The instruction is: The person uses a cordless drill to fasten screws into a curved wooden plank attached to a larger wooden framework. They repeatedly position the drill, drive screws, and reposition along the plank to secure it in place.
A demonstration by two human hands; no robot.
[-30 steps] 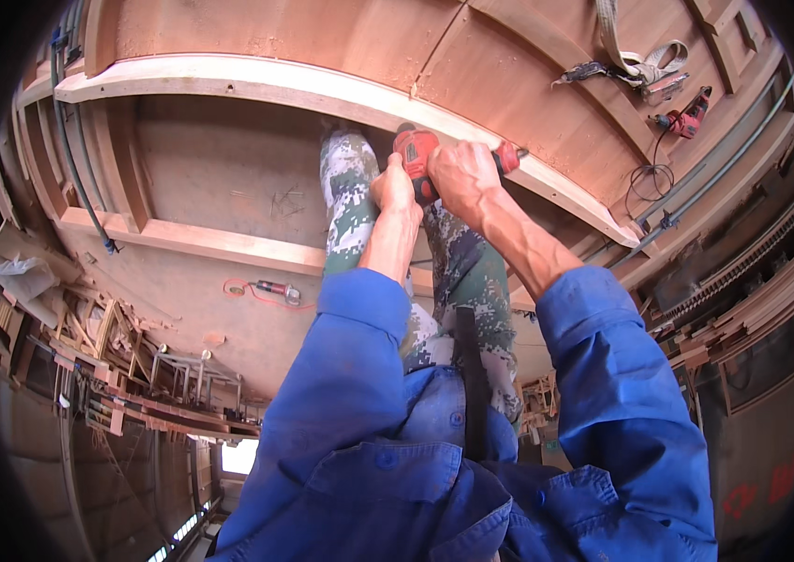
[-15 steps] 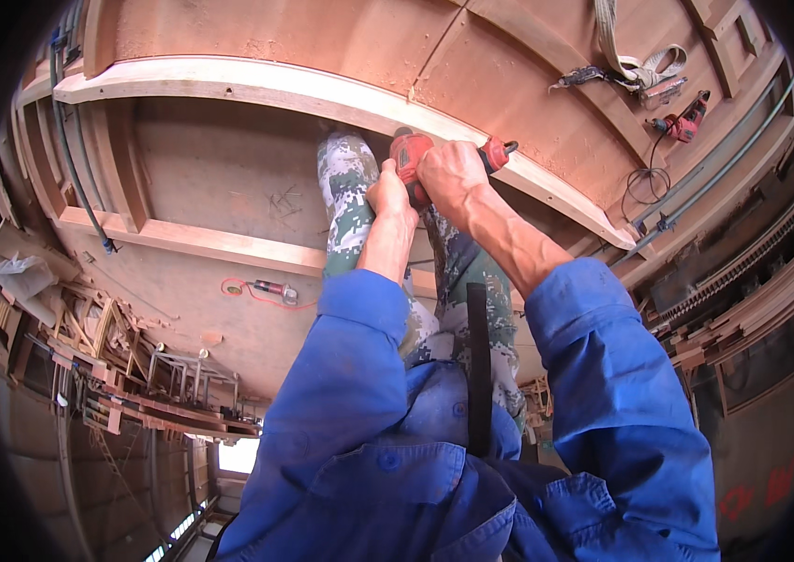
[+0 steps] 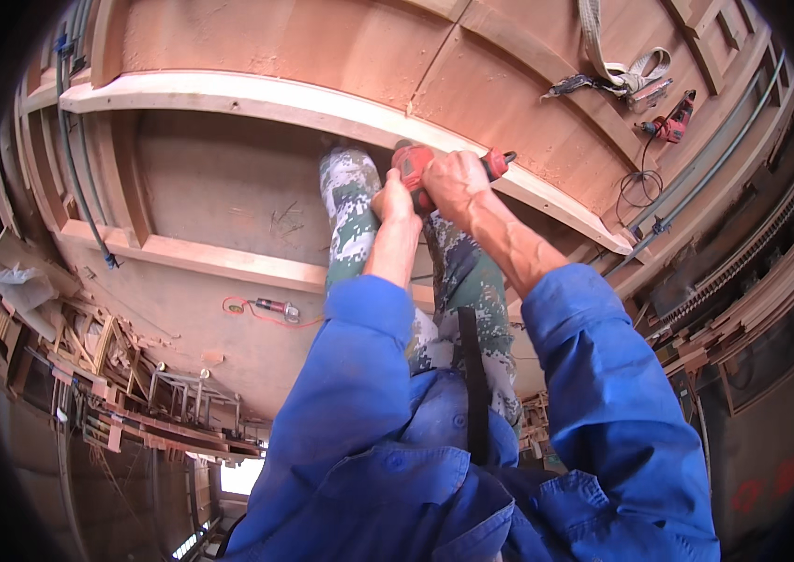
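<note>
Both my hands are closed on a red power drill (image 3: 413,162) with dark parts, held against the near side of a long pale curved wooden beam (image 3: 270,102). My left hand (image 3: 395,198) grips the front of the body from its left side. Wrapped over the handle is my right hand (image 3: 454,180), and the drill's red and black rear end sticks out to the right of it. The drill's tip and the spot it meets are hidden by its body. My legs, in camouflage trousers (image 3: 353,192), stand below the beam and the drill.
Beyond the beam, a wooden panel (image 3: 322,42) carries a webbing strap (image 3: 642,70) and another red corded power tool (image 3: 673,120). A second beam (image 3: 209,251) crosses behind my legs. A corded grinder (image 3: 275,307) lies on the floor. Long metal clamps (image 3: 86,178) and scrap wood (image 3: 102,342) sit left.
The whole view has shifted slightly, so beam, drill and hands appear a little lower. My hands keep the same grip on the drill, at about the same place along the beam.
</note>
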